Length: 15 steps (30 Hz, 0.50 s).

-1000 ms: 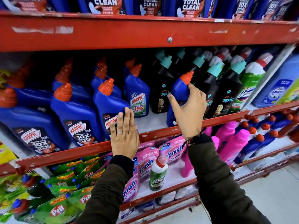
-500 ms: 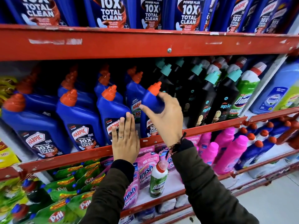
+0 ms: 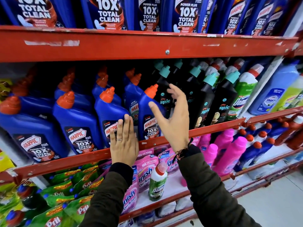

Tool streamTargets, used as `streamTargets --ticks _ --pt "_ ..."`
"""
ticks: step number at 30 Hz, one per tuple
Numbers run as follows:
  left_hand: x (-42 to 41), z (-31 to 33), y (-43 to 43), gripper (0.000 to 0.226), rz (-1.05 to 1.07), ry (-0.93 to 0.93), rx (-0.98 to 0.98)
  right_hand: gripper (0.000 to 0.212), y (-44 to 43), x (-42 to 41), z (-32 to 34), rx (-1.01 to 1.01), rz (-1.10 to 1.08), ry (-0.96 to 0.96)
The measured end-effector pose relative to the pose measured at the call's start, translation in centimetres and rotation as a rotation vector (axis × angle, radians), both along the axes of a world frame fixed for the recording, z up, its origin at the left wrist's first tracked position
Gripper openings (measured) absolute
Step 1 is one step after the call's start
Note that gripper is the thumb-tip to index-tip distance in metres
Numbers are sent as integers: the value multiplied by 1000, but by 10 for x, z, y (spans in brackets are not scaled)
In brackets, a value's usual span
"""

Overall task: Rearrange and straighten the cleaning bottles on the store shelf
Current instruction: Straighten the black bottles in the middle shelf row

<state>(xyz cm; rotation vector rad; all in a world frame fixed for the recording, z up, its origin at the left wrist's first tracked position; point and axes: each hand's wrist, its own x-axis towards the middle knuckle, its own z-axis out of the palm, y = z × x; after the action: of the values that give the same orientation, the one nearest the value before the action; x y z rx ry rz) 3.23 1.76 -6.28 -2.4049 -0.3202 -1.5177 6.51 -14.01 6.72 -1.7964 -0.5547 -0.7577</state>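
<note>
Blue Harpic bottles with orange caps fill the middle shelf's left half. One small blue Harpic bottle [image 3: 148,115] stands at the front edge beside black Spic bottles [image 3: 205,102] with teal caps. My right hand [image 3: 173,117] hovers just right of it, fingers spread, holding nothing. My left hand [image 3: 123,141] lies flat, fingers together, against the label of a larger Harpic bottle [image 3: 109,115] and the red shelf rail [image 3: 65,159].
A green Domex bottle [image 3: 242,97] and pale blue bottles stand at the right. Above is a row of large Harpic bottles behind a red beam [image 3: 147,46]. Below are Pril pouches, pink Vanish pouches, a lone Domex bottle [image 3: 158,182] and pink bottles.
My right hand carried the small Harpic bottle leftwards from among the black bottles, set it by the other Harpic bottles and let go. My left hand stayed put.
</note>
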Motion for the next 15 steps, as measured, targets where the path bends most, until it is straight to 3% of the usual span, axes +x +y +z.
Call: streamTargets --ticks 3,5,10,15 --pt "1 -1 0 80 14 -11 -7 48 -23 14 9 76 -161 -108" --pt "0 0 0 80 19 -4 -13 46 -42 29 17 92 -284 -125" --pt "-2 3 -2 80 20 -2 -9 73 -88 75 42 80 -538 158" --pt "-2 3 -3 78 18 11 -23 83 -110 111 57 44 -552 370"
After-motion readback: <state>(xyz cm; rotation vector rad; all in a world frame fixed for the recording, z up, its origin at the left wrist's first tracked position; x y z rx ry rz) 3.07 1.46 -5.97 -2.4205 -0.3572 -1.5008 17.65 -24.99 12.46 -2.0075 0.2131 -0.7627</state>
